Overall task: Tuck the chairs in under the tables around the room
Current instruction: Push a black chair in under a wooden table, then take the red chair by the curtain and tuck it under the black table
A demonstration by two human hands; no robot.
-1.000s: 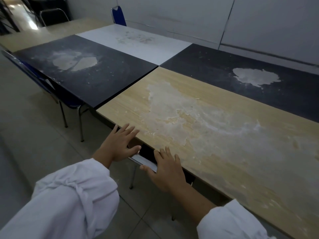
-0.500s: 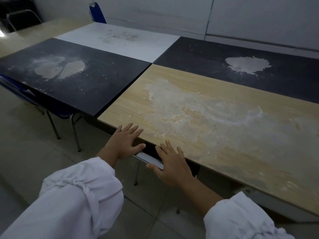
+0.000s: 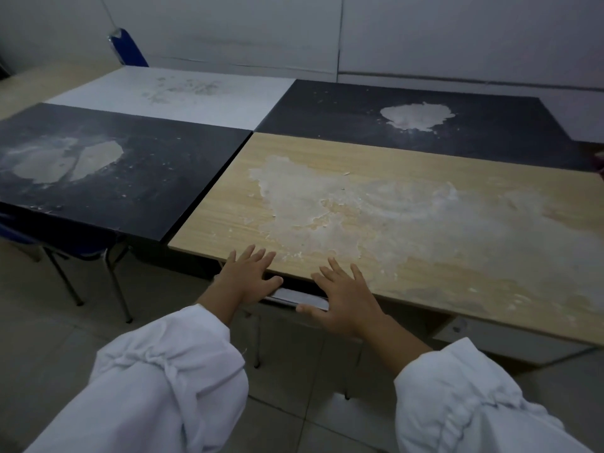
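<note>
My left hand [image 3: 245, 280] and right hand [image 3: 347, 297], fingers spread, pressed the chair back [image 3: 299, 297] at the wooden table [image 3: 425, 204] edge; the chair sat deeper than before.

A plain classroom or canteen-style room, seen from where I stand. Four flat-topped tables are pushed edge to edge into one block: a wood-grain table [image 3: 408, 204] nearest me, two black tables [image 3: 137, 178] [image 3: 327, 112], and a white table [image 3: 183, 93] at the back. Their tops bear worn, pale patches. Metal-legged chairs with blue seats [image 3: 81, 253] sit at the edges; a blue chair back [image 3: 129, 49] shows behind. Bare pale wall panels [image 3: 457, 37] and a tiled floor [image 3: 49, 328] enclose the room.
</note>
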